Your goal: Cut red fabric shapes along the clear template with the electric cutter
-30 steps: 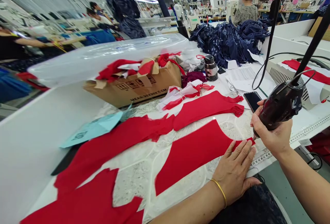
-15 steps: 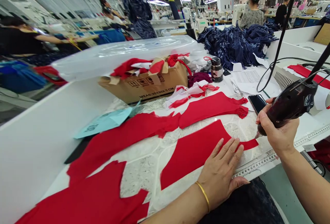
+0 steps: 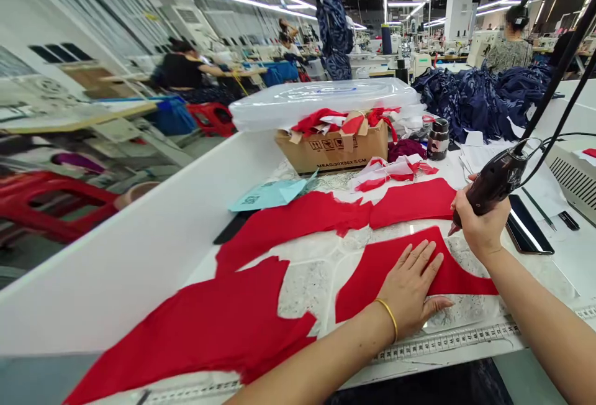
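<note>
My left hand (image 3: 410,290), with a gold bangle (image 3: 387,319) on the wrist, lies flat on a red fabric panel (image 3: 372,274), fingers spread. My right hand (image 3: 482,225) grips a dark corded handheld fabric cutter (image 3: 496,181), and its pointed tip sits at the panel's upper edge. The panel rests on a mottled white pattern sheet (image 3: 316,287). Further red fabric pieces lie beside it: one (image 3: 412,203) above the hand, one (image 3: 298,218) to its left, and a large one (image 3: 200,330) at the lower left.
A tape measure (image 3: 447,343) runs along the near table edge. A phone (image 3: 526,225), a pale blue card (image 3: 270,195), a cardboard box of red scraps (image 3: 333,153), a metal flask (image 3: 437,139) and heaped navy fabric (image 3: 475,104) surround the work. A co-worker (image 3: 510,48) stands beyond.
The view has swung left and pulled back, so table items sit further right. Both hands remain on the red panel, and the cutter tip now rests higher along its edge.
</note>
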`<action>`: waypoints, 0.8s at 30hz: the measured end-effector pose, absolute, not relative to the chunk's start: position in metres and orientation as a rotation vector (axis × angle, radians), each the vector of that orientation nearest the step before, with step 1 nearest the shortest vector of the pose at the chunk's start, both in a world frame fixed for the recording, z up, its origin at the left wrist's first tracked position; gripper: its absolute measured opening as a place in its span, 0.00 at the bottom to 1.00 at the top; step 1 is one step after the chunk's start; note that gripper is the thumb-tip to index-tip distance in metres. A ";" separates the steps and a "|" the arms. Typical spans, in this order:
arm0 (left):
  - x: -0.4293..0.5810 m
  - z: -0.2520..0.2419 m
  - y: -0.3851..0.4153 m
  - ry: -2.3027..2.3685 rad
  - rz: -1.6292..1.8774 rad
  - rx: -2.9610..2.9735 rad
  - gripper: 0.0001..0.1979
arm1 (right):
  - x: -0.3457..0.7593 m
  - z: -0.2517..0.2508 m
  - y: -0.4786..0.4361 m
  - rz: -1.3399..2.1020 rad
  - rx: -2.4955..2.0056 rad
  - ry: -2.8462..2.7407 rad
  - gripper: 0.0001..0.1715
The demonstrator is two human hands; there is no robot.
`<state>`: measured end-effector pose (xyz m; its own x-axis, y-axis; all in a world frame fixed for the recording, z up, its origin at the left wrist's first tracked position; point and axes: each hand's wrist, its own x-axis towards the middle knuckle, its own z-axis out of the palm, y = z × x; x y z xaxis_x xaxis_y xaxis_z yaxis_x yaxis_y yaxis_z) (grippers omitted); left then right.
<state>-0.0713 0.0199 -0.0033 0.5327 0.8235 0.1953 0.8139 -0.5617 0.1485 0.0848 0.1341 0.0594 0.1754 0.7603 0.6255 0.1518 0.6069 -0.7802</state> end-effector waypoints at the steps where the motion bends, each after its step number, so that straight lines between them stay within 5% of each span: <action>1: -0.070 -0.004 0.019 1.449 0.383 2.704 0.42 | 0.081 0.059 0.139 0.499 -0.865 -1.335 0.16; 24: -0.067 -0.007 0.015 1.484 0.453 2.694 0.43 | 0.061 0.050 0.158 0.399 -0.868 -1.265 0.18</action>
